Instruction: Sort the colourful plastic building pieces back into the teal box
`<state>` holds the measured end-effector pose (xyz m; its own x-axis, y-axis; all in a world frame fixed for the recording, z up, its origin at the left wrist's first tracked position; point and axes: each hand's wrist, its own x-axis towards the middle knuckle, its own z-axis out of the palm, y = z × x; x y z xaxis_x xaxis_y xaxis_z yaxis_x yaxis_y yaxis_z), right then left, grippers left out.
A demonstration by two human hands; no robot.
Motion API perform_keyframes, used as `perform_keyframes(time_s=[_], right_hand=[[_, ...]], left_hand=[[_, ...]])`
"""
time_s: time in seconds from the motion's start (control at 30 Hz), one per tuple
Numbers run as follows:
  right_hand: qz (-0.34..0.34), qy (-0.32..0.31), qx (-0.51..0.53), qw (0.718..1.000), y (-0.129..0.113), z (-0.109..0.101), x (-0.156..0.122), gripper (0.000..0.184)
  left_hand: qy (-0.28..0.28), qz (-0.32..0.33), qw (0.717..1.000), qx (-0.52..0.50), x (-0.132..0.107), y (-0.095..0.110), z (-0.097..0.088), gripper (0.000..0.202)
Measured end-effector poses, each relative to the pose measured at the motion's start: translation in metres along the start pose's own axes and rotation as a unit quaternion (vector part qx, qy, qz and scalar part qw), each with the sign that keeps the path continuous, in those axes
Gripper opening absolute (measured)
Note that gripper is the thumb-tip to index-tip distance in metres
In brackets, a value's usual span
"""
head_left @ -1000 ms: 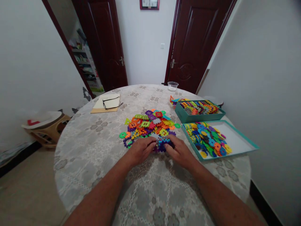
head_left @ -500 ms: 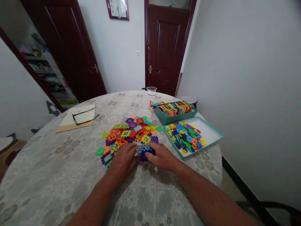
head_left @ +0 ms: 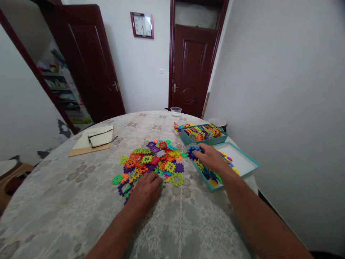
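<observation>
My right hand [head_left: 211,157] is closed on a small stack of dark blue and purple toothed building pieces [head_left: 192,153]. It holds them above the left side of a shallow box lid [head_left: 244,158], near the taller box. Lower and to the left, my left hand [head_left: 145,190] rests at the near edge of a heap of colourful plastic building pieces [head_left: 153,156]. Its fingers are loosely bent and slightly apart, and the fingertips are partly hidden. A yellow-green square frame piece [head_left: 177,179] lies flat just right of that hand.
A teal box [head_left: 206,139] filled with rows of upright pieces stands behind the lid, which holds round notched discs [head_left: 208,176]. A notebook [head_left: 90,140] with eyeglasses [head_left: 101,138] on it lies at left. At the far edge stands a clear plastic bowl [head_left: 176,111].
My right hand has carried the blue and purple stack away from my left hand, to the right and over the lid. The yellow-green frame piece has come into sight. The view has tilted up.
</observation>
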<state>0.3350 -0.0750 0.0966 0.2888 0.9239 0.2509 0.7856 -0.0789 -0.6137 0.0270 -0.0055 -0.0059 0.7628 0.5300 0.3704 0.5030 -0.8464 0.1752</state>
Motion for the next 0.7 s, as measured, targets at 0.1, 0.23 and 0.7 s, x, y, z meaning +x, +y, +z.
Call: perform_keyframes(time_s=[0.1, 0.23, 0.7], right_hand=[[0.030, 0.070, -0.085, 0.993, 0.028, -0.021, 0.041, 0.025], [0.060, 0.090, -0.185, 0.977, 0.066, -0.034, 0.098, 0.031], [0.094, 0.098, -0.115, 0.984, 0.107, -0.007, 0.141, 0.044]], left_hand=[[0.023, -0.004, 1.000, -0.017, 0.000, 0.003, -0.001, 0.019], [0.073, -0.024, 0.995, -0.059, 0.001, 0.003, -0.005, 0.021], [0.136, -0.137, 0.975, -0.113, -0.004, 0.001, -0.004, 0.027]])
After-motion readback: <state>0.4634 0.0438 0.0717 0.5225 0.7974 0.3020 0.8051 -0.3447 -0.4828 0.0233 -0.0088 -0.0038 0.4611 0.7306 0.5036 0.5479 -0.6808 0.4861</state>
